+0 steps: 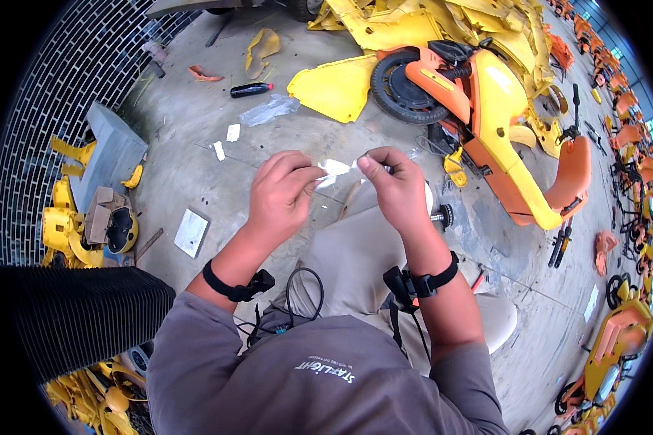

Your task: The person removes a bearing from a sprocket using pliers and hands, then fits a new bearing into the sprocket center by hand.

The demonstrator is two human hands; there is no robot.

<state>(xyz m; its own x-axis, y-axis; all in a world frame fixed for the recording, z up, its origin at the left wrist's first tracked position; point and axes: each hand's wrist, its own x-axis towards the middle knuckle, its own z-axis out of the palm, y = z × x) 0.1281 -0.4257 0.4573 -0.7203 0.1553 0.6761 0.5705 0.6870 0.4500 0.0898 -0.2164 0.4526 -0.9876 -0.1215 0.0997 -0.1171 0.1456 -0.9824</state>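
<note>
White strip: a small, thin white piece (335, 169), perhaps paper or tape, is held in the air between the two hands, above the knees and in front of the chest.
Left hand: the left hand (281, 194) is closed into a pinch, and the left end of the white strip is gripped between thumb and fingers.
Right hand: the right hand (395, 185) is curled, and the right end of the strip is pinched between thumb and forefinger; whether something more is enclosed in the fist cannot be told.
Wrists: a black strap (233, 288) is worn on the left wrist and another (424, 281) on the right, with cables hanging from them.
Lap: grey-beige trousers (355, 250) are seen below the hands.
Floor: a concrete floor (196, 123) lies beneath, with a dark bottle (250, 90) and white scraps (232, 133) scattered on it.
Ahead, right: an orange and yellow scooter (486, 109) lies on its side, well apart from the hands.
Left: yellow parts (65, 225) are piled beside a grating (43, 109).
</note>
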